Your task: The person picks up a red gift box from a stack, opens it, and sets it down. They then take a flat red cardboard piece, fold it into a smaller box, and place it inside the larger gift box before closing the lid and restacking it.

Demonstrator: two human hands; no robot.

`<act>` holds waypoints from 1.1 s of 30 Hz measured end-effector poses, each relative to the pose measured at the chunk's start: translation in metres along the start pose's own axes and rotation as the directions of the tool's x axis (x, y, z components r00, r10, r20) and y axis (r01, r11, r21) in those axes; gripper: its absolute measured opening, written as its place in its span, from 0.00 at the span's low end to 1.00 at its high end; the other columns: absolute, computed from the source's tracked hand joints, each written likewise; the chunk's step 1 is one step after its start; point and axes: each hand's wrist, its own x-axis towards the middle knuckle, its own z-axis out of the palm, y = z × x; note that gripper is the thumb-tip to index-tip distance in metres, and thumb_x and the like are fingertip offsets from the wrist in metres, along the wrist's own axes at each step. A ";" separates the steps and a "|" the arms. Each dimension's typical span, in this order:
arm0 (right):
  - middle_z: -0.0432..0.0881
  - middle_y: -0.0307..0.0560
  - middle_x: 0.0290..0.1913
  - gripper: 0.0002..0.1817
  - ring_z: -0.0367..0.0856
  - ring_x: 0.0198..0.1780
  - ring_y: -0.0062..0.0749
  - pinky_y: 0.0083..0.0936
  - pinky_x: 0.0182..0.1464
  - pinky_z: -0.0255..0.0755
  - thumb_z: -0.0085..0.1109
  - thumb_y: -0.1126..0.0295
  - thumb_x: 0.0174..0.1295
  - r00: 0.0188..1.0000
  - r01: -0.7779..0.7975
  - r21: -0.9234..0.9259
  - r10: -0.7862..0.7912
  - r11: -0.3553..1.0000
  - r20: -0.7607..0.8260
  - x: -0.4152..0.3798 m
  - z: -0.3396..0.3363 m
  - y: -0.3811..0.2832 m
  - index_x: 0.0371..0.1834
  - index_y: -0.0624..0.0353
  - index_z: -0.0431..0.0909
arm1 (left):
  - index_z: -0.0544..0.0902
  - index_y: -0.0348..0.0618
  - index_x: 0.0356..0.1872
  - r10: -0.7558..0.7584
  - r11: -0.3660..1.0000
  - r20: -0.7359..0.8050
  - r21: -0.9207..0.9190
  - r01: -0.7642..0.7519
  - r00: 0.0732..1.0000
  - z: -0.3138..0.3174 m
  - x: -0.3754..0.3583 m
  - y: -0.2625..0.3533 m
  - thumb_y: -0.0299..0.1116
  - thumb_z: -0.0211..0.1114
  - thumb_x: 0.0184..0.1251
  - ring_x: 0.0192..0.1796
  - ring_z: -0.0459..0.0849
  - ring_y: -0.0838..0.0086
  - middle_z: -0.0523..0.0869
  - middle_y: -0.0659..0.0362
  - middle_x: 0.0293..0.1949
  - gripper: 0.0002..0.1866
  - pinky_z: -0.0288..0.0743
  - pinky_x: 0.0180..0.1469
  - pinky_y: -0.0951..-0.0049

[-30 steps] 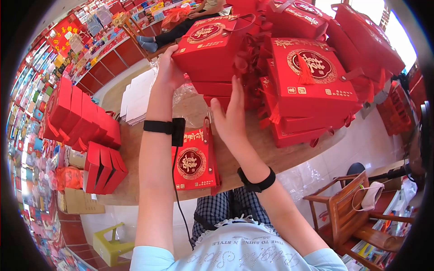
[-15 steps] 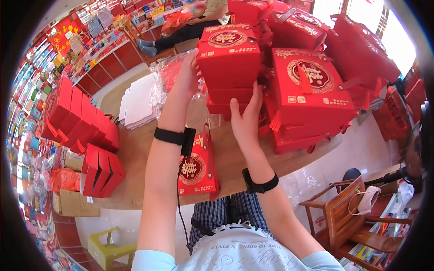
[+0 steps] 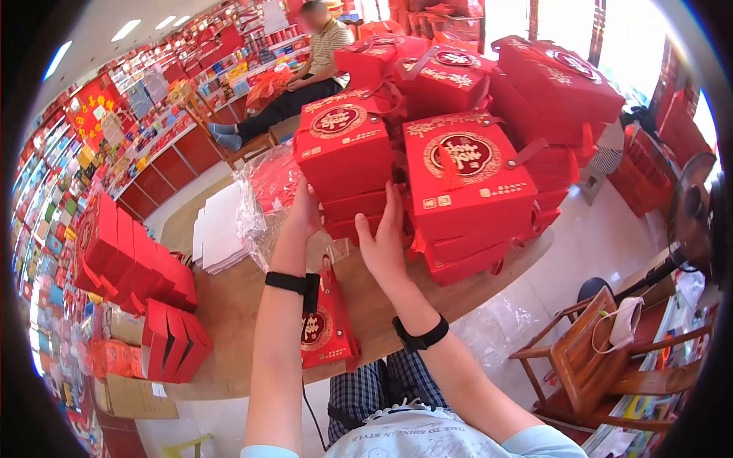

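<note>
Where the left hand (image 3: 305,214) flanks the box stack (image 3: 353,206): fingertips hidden, grip impossible to tell.
Top box (image 3: 343,164): uppermost, between the hands; even, light pressure from both sides should keep it square.
Right hand (image 3: 385,246): open, thumb spread, fingers beside the stack; contact unclear.

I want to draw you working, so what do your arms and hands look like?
The left hand and right hand have no gloves. Each wrist wears a wide black band. The left one carries a flat black box, and a thin black cable shows beside that arm. The sleeves are short and pale blue.
</note>
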 end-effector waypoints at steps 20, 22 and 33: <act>0.80 0.45 0.41 0.12 0.78 0.44 0.27 0.25 0.46 0.71 0.51 0.76 0.59 0.956 -0.113 0.226 0.168 0.967 -0.241 -0.046 -0.216 0.009 0.47 0.65 0.75 | 0.67 0.43 0.58 0.712 0.702 -0.120 0.136 -0.699 0.692 0.130 -0.146 -0.038 0.42 0.52 0.66 0.60 0.67 0.71 0.70 0.60 0.55 0.22 0.65 0.58 0.65; 0.74 0.51 0.53 0.20 0.73 0.55 0.35 0.28 0.56 0.66 0.52 0.75 0.59 0.947 0.008 0.161 0.044 0.987 -0.319 -0.041 -0.214 0.017 0.56 0.64 0.69 | 0.65 0.49 0.60 0.562 0.826 -0.075 0.089 -0.556 0.824 0.136 -0.140 -0.058 0.52 0.51 0.66 0.60 0.66 0.68 0.70 0.62 0.56 0.27 0.65 0.56 0.59; 0.61 0.57 0.64 0.31 0.58 0.65 0.51 0.36 0.65 0.54 0.56 0.68 0.56 0.995 0.064 0.125 -0.073 0.990 0.067 -0.051 -0.213 0.020 0.65 0.58 0.60 | 0.60 0.51 0.65 0.347 0.922 -0.135 -0.132 -0.364 0.928 0.158 -0.125 -0.076 0.62 0.43 0.64 0.63 0.64 0.66 0.65 0.59 0.63 0.34 0.56 0.60 0.52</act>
